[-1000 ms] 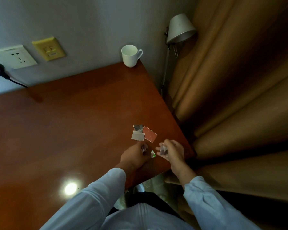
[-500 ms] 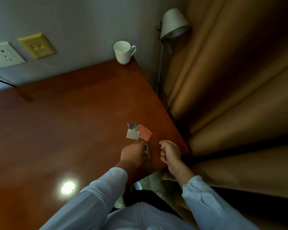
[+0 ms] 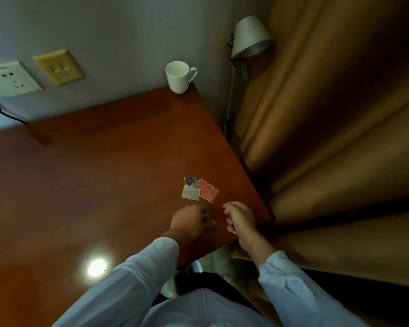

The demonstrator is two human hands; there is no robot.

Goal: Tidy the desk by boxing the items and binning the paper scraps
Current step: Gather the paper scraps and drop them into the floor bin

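Observation:
Three paper scraps lie together on the reddish-brown desk near its right edge: a grey scrap, a dark printed scrap and a red scrap. Just below them, my left hand rests on the desk, pinching a small pale scrap at its fingertips. Beside it, over the desk's front right corner, my right hand is curled into a fist. What the fist encloses is hidden.
A white mug stands at the desk's far right corner against the wall. A lamp and brown curtains fill the right side. Wall sockets, a yellow plate and a plugged cable are at the left.
My right hand has closed over the scrap it was holding and drawn into a fist. The small scrap that lay between my hands is gone from the desk; my left hand covers that spot.

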